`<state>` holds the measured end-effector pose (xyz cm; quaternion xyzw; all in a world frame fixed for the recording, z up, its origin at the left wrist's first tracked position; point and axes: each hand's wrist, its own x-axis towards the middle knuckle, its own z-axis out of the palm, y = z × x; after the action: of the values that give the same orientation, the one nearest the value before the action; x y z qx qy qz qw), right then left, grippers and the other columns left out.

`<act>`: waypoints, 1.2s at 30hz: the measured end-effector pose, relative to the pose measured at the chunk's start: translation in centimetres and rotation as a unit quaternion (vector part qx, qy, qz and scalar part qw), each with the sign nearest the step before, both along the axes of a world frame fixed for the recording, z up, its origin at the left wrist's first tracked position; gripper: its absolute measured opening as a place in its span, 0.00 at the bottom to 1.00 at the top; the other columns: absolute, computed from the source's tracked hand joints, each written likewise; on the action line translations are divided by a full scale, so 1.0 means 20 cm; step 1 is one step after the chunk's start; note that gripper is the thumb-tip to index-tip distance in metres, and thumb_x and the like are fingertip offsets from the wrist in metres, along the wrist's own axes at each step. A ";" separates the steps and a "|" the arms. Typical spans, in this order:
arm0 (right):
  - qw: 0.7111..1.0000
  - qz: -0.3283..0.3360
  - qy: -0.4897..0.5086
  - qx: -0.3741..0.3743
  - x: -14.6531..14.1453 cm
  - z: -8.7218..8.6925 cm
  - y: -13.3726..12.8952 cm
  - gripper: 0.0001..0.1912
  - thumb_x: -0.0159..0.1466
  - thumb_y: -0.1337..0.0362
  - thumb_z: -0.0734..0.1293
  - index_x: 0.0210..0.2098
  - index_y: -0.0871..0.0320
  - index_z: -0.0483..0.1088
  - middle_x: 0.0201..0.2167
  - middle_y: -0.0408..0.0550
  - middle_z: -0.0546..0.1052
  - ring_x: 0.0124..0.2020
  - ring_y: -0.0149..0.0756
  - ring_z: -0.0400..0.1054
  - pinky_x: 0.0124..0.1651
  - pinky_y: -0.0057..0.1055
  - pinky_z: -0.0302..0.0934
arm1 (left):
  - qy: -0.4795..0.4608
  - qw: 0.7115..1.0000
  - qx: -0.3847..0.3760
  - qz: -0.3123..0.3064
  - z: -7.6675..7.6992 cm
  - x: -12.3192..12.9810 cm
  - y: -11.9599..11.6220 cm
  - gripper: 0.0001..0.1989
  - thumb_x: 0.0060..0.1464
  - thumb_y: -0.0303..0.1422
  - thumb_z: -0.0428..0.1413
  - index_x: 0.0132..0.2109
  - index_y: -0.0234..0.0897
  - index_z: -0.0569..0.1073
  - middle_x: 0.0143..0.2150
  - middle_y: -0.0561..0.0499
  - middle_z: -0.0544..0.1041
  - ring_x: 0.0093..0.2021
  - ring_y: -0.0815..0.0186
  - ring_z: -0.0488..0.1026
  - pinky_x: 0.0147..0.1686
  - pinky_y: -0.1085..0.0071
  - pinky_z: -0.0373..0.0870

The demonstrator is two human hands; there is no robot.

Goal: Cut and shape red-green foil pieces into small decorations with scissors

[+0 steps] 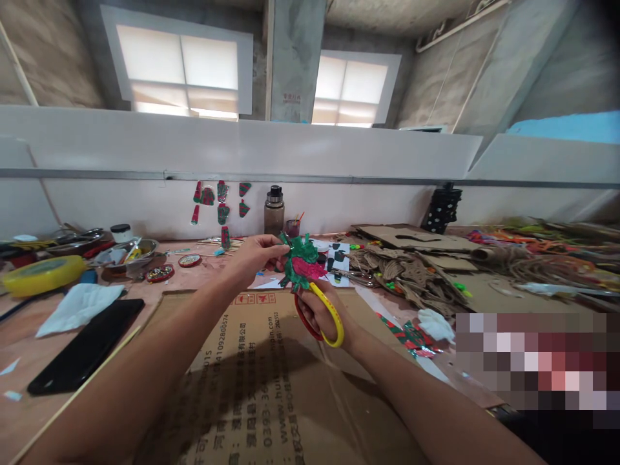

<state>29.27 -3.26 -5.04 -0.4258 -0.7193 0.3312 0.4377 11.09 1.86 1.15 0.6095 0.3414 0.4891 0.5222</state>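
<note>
Green-pink piece (305, 259) right of left hand (265, 250), edge pinched

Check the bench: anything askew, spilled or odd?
Nothing looks spilled. Slightly untidy: left of the printed cardboard, a white tissue lies against the black smartphone, and loose scraps sit nearby, like stray litter.

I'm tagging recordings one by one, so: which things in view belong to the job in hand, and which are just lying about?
In the job, it seems:
green and pink piece, in the left hand
scissors, in the right hand
cardboard, below both hands
wall pieces, perhaps: similar colours

Apparently just lying about:
phone
tape
tissue by the phone
bottle
</note>
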 end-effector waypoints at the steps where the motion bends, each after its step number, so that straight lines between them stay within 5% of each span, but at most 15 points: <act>1: 1.000 0.000 0.009 -0.025 -0.01 0.00 0.00 0.12 0.60 0.53 0.61 0.25 0.51 0.57 0.18 0.40 0.64 0.19 0.33 0.56 0.23 0.30 0.54 | -0.001 1.000 -0.001 -0.003 0.00 0.00 0.00 0.17 0.43 0.39 0.70 0.25 0.35 0.71 0.22 0.52 0.73 0.22 0.71 0.68 0.24 0.74 0.64; 8: 0.995 0.014 0.020 -0.094 -0.02 -0.02 0.03 0.12 0.63 0.56 0.62 0.26 0.52 0.58 0.17 0.39 0.62 0.18 0.32 0.55 0.23 0.29 0.53 | -0.009 0.999 -0.010 -0.036 0.00 -0.06 0.00 0.14 0.41 0.35 0.71 0.27 0.34 0.74 0.23 0.52 0.74 0.21 0.72 0.69 0.23 0.75 0.65; 12: 0.990 0.036 -0.099 -0.095 0.03 0.00 0.10 0.11 0.66 0.59 0.62 0.27 0.53 0.61 0.17 0.39 0.64 0.18 0.32 0.55 0.23 0.29 0.52 | -0.094 0.994 -0.056 -0.029 -0.01 -0.19 -0.01 0.11 0.40 0.28 0.69 0.28 0.34 0.73 0.23 0.54 0.74 0.22 0.70 0.71 0.22 0.75 0.69; 17: 0.939 0.031 -0.339 0.046 0.08 0.06 0.12 0.10 0.64 0.56 0.71 0.34 0.56 0.78 0.34 0.51 0.82 0.34 0.41 0.73 0.36 0.30 0.61 | -0.208 0.953 -0.148 0.165 -0.23 -0.41 0.04 0.08 0.44 0.23 0.62 0.27 0.36 0.69 0.18 0.56 0.69 0.16 0.72 0.65 0.16 0.78 0.64; 22: 0.888 0.063 -0.455 -0.007 0.06 0.08 0.05 0.21 0.58 0.49 0.76 0.47 0.53 0.82 0.43 0.52 0.85 0.40 0.47 0.78 0.36 0.31 0.63 | -0.232 0.908 -0.194 0.290 -0.45 -0.48 0.11 0.03 0.48 0.25 0.60 0.31 0.35 0.72 0.22 0.52 0.75 0.18 0.70 0.70 0.18 0.77 0.68; 30: 0.875 0.112 -0.471 -0.006 0.07 -0.02 0.09 0.26 0.67 0.57 0.69 0.62 0.57 0.70 0.57 0.57 0.79 0.53 0.47 0.76 0.51 0.32 0.68 | -0.171 0.936 -0.094 0.293 -0.55 -0.46 0.17 0.11 0.42 0.29 0.66 0.27 0.36 0.68 0.21 0.55 0.73 0.18 0.71 0.67 0.17 0.76 0.64; 36: 0.863 0.222 -0.454 0.012 0.09 0.02 0.14 0.14 0.57 0.65 0.74 0.44 0.55 0.80 0.41 0.53 0.83 0.37 0.43 0.76 0.40 0.33 0.67 | -0.188 0.940 -0.088 0.272 -0.56 -0.47 0.18 0.15 0.37 0.31 0.68 0.27 0.36 0.68 0.21 0.56 0.72 0.20 0.71 0.67 0.19 0.76 0.65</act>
<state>30.99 -0.39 -4.72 -0.3530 -0.9177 0.1816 -0.0171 1.71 5.50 -10.13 0.3417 0.4319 0.6860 0.4754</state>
